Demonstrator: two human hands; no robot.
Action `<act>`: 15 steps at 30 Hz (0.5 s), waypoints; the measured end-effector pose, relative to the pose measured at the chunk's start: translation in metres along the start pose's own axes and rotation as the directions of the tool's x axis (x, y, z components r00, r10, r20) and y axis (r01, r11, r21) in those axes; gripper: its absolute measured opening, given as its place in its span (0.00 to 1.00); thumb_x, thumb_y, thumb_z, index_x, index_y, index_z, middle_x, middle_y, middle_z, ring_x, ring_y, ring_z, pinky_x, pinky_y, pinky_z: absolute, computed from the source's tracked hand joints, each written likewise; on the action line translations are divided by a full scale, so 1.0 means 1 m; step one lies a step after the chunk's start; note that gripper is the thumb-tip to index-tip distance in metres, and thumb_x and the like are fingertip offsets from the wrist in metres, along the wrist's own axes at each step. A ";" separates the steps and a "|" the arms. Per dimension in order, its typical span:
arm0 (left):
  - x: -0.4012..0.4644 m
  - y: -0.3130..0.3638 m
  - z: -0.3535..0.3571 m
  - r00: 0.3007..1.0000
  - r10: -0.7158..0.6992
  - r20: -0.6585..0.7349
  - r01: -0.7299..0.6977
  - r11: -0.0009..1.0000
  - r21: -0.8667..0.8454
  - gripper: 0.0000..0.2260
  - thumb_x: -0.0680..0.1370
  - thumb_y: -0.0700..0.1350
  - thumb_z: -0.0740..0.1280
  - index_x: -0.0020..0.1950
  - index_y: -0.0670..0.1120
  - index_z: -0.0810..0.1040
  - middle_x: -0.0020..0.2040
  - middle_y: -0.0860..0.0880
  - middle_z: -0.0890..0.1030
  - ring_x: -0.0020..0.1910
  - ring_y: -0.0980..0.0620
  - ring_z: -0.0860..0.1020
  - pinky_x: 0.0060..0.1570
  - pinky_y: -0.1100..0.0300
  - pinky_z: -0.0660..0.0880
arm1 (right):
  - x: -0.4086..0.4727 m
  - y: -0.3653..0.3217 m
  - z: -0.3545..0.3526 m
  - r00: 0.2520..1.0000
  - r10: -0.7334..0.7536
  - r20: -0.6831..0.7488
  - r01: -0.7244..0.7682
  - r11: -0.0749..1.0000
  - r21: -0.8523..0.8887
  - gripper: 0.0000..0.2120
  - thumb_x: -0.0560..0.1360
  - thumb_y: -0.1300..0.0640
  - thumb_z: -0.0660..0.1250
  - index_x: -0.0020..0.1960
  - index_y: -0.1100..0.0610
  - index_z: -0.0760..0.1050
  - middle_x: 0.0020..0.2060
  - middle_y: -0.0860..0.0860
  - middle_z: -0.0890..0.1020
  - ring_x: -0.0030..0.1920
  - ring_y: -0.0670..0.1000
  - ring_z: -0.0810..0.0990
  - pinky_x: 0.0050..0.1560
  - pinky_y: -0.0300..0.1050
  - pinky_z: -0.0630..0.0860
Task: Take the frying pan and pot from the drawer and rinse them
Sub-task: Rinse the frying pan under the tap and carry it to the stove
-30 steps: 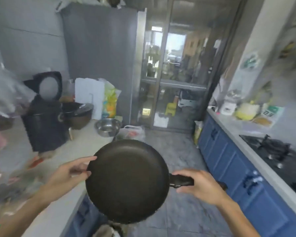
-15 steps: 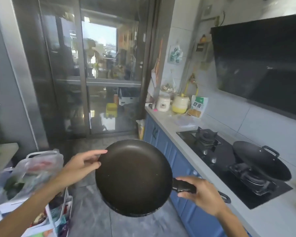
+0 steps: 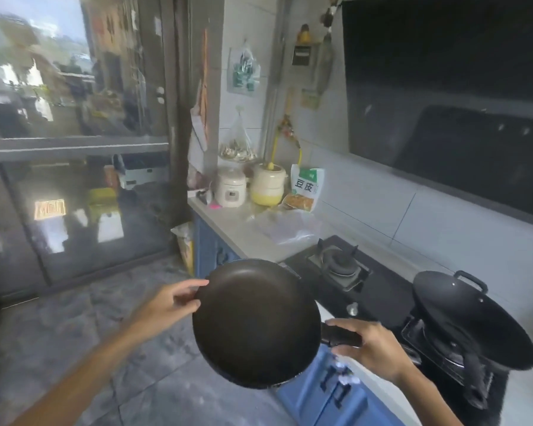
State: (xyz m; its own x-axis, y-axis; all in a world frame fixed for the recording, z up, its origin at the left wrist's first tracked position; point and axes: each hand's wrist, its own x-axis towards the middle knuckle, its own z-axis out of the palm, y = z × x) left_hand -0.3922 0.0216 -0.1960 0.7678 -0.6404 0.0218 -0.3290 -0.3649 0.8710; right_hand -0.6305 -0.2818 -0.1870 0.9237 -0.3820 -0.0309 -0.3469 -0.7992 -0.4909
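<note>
One view only: a wide-angle head-worn camera, aimed forward and down from standing height. The near centre is filled by the frying pan (image 3: 256,324), held close below the lens by the left hand (image 3: 170,305) and right hand (image 3: 373,348). The counter (image 3: 243,229) and gas hob (image 3: 351,272) run along the right; glass doors (image 3: 80,179) stand far left. Straight edges bow toward the frame borders.

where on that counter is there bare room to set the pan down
Bare counter lies between the small cookers and the clear plastic bag. The near burner is free. The far corner is crowded, and the wok fills the other burner.
</note>
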 end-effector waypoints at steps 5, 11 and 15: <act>0.140 -0.036 0.014 0.998 -0.027 0.060 0.028 1.000 -0.008 0.20 0.76 0.33 0.65 0.53 0.60 0.76 0.50 0.56 0.81 0.53 0.58 0.79 0.52 0.69 0.74 | 0.110 0.035 0.019 0.992 0.121 -0.024 -0.119 0.992 0.052 0.22 0.64 0.44 0.74 0.48 0.22 0.69 0.39 0.12 0.66 0.50 0.33 0.76 0.48 0.27 0.67; 0.305 -0.061 0.023 0.991 -0.049 0.126 0.036 0.994 0.106 0.21 0.76 0.35 0.64 0.53 0.63 0.73 0.56 0.58 0.78 0.57 0.59 0.75 0.58 0.64 0.71 | 0.258 0.074 0.025 0.986 0.157 -0.051 -0.152 0.985 0.085 0.25 0.64 0.42 0.74 0.50 0.22 0.64 0.44 0.19 0.69 0.52 0.34 0.74 0.48 0.30 0.66; 0.402 -0.065 0.018 0.986 -0.069 0.154 0.043 0.985 0.169 0.19 0.76 0.34 0.64 0.62 0.52 0.76 0.61 0.51 0.78 0.60 0.54 0.76 0.62 0.59 0.72 | 0.335 0.091 0.031 0.968 0.247 -0.044 -0.243 0.967 0.082 0.24 0.64 0.44 0.74 0.58 0.31 0.72 0.53 0.35 0.81 0.55 0.43 0.79 0.50 0.37 0.71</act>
State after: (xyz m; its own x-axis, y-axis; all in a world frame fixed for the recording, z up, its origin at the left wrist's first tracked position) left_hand -0.0724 -0.2240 -0.2524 0.6950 -0.7099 -0.1140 -0.3841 -0.5006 0.7758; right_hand -0.3477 -0.4686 -0.2688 0.8011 -0.5878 -0.1128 -0.5464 -0.6414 -0.5385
